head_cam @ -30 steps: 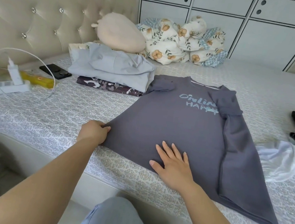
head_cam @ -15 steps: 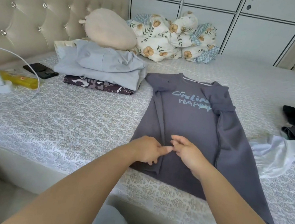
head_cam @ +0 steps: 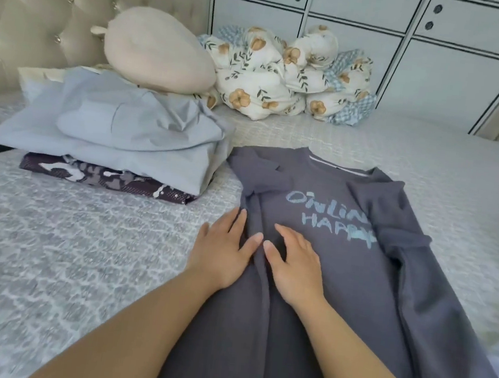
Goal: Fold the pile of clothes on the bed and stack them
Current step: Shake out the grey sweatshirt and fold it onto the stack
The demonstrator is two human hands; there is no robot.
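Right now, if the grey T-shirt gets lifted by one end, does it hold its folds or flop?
Likely flops: the grey T-shirt lies limp and flat on the bed, with soft creases along its folded-in sides. Probably light, thin knit. The folds would likely fall open unless supported; the left hand and right hand rest flat on it.

A grey T-shirt (head_cam: pixel 335 270) is spread on the patterned bed (head_cam: pixel 64 245); folded clothes (head_cam: pixel 113 142) are stacked at ten o'clock.
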